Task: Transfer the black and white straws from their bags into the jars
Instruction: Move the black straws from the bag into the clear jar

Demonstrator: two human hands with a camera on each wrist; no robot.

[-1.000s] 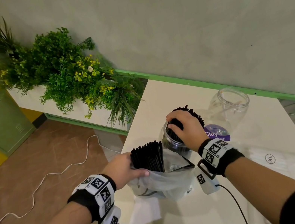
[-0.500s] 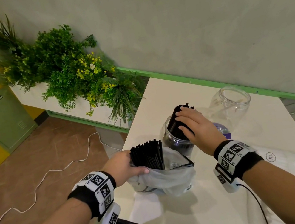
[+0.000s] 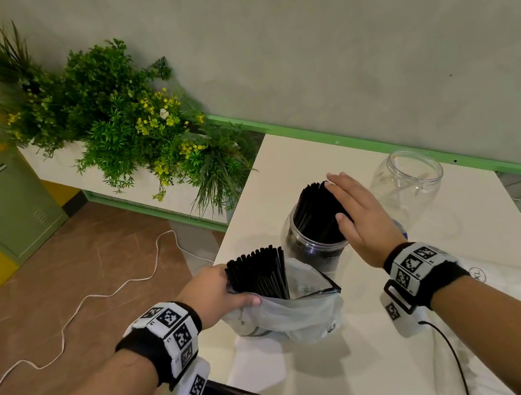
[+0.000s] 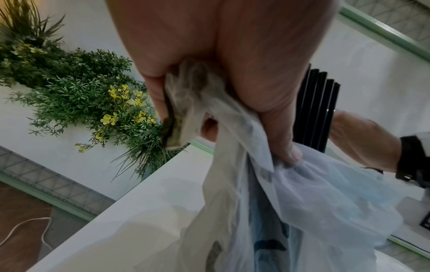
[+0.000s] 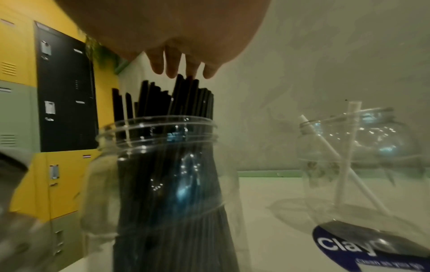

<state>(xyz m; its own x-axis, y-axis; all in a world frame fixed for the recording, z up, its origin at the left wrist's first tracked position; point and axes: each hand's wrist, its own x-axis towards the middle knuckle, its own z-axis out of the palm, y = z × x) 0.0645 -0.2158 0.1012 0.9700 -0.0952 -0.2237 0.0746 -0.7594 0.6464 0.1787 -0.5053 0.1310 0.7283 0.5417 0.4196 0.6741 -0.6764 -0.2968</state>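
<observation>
A clear jar (image 3: 313, 250) (image 5: 163, 165) on the white table (image 3: 351, 365) holds a leaning bundle of black straws (image 3: 316, 215) (image 5: 177, 103). My right hand (image 3: 358, 215) (image 5: 177, 64) lies flat against their tops, fingers straight. More black straws (image 3: 260, 275) (image 4: 316, 106) stand in a clear plastic bag (image 3: 290, 314) (image 4: 302, 202) just in front of that jar. My left hand (image 3: 215, 294) (image 4: 232, 82) grips the bag's left rim. A second clear jar (image 3: 406, 185) (image 5: 358, 156) behind holds two white straws (image 5: 346, 156).
A dark blue label (image 5: 363, 244) lies between the jars. A flat clear bag (image 3: 496, 281) lies on the table at the right. Green plants (image 3: 121, 124) stand beyond the table's left edge, with a white cable (image 3: 74, 313) on the floor and lockers (image 3: 0, 208) at far left.
My right hand has let go of the black straws in the jar, opened flat and drawn back to the right of their tops. The left hand and bag have stayed put.
</observation>
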